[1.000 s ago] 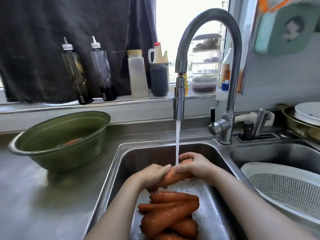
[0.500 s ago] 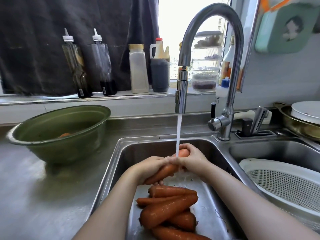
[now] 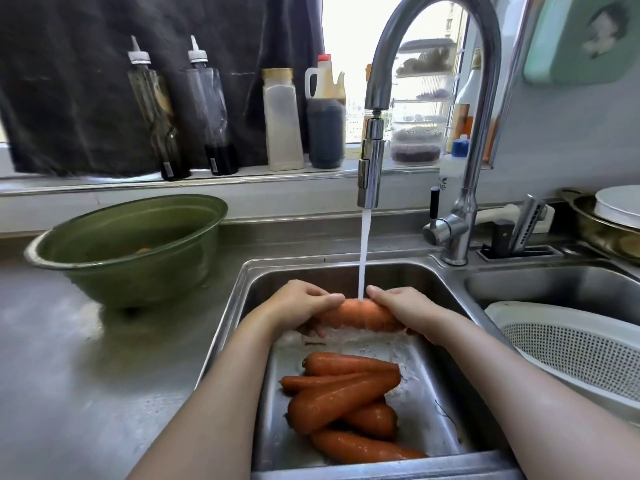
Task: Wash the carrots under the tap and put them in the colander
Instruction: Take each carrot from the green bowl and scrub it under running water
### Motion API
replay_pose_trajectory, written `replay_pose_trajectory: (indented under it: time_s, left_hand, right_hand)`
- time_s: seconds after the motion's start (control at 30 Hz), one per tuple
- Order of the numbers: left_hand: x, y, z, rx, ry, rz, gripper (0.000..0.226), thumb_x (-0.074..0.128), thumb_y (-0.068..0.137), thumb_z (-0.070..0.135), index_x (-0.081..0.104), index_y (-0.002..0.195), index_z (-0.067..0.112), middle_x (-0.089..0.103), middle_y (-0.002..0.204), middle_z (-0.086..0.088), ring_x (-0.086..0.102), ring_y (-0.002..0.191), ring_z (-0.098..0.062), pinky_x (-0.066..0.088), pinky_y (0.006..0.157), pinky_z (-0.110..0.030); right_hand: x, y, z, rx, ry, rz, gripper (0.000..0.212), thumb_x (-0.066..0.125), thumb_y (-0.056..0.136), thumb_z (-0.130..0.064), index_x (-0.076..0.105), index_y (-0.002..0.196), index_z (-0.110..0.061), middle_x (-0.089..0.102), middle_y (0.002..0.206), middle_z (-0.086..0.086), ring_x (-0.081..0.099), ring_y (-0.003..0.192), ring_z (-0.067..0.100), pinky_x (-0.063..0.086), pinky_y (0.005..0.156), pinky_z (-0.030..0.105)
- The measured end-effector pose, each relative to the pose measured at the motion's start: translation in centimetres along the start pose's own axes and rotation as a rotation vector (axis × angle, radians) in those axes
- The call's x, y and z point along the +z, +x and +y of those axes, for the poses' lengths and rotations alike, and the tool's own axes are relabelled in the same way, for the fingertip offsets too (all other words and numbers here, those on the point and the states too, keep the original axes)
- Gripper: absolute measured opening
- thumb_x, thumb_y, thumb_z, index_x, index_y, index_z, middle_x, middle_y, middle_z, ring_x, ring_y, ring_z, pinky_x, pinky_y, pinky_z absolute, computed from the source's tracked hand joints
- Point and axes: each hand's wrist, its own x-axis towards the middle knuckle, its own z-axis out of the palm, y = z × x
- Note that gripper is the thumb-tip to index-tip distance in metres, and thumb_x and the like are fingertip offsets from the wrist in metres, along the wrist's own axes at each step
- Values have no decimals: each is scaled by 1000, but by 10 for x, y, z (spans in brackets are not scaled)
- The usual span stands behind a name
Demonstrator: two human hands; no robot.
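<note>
Seen from the head, the left hand [image 3: 304,306] and right hand [image 3: 405,306] each curl round an end of one carrot [image 3: 360,315], held level so the stream from the tap [image 3: 372,161] strikes its bare middle. Below, the sink [image 3: 440,393] holds a pile of wet carrots [image 3: 343,400]. The colander [image 3: 571,344] in the right basin shows none, and the green bowl [image 3: 104,282] holds something orange, too dim to name.

1. the carrot [image 3: 360,315] i hold is pale orange.
2. the carrots [image 3: 343,393] piled below it are a deeper orange.
3. my sink [image 3: 429,393], tap [image 3: 370,174] and table [image 3: 69,375] are silver-grey steel.
4. the colander [image 3: 571,348] is white, patterned with a fine grid of holes.
5. the bowl [image 3: 121,271] is olive green.
6. the curtain [image 3: 69,81] is black.
7. one bottle [image 3: 325,133] has a red cap and dark brown contents.
</note>
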Motion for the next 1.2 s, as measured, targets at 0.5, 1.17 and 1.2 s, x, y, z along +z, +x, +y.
replay_pose_trajectory:
  time_s: [0.5, 1.17, 1.2]
  left_hand:
    - [29, -1, 18, 21, -298, 10, 24, 58, 105, 35, 67, 123, 22, 68, 119, -18, 78, 87, -32, 63, 74, -36]
    - [66, 4, 38, 65, -474, 293, 35, 56, 106, 26, 81, 86, 13, 80, 92, -5, 76, 91, -24, 64, 77, -38]
    - [68, 5, 40, 48, -493, 307, 36, 56, 106, 26, 81, 85, 13, 80, 92, -5, 75, 93, -26, 64, 82, -40]
  right_hand:
    - [-15, -9, 2, -115, -300, -341, 32, 85, 80, -31, 69, 108, -25, 74, 101, -2, 72, 94, 14, 60, 87, 32]
    - [-8, -7, 2, -44, -134, -372, 28, 77, 72, 0, 71, 96, -14, 77, 92, 5, 74, 93, 23, 63, 89, 41]
    - [-9, -8, 2, -38, -140, -369, 31, 78, 71, -2, 71, 98, -15, 77, 94, 5, 74, 94, 23, 63, 90, 42]
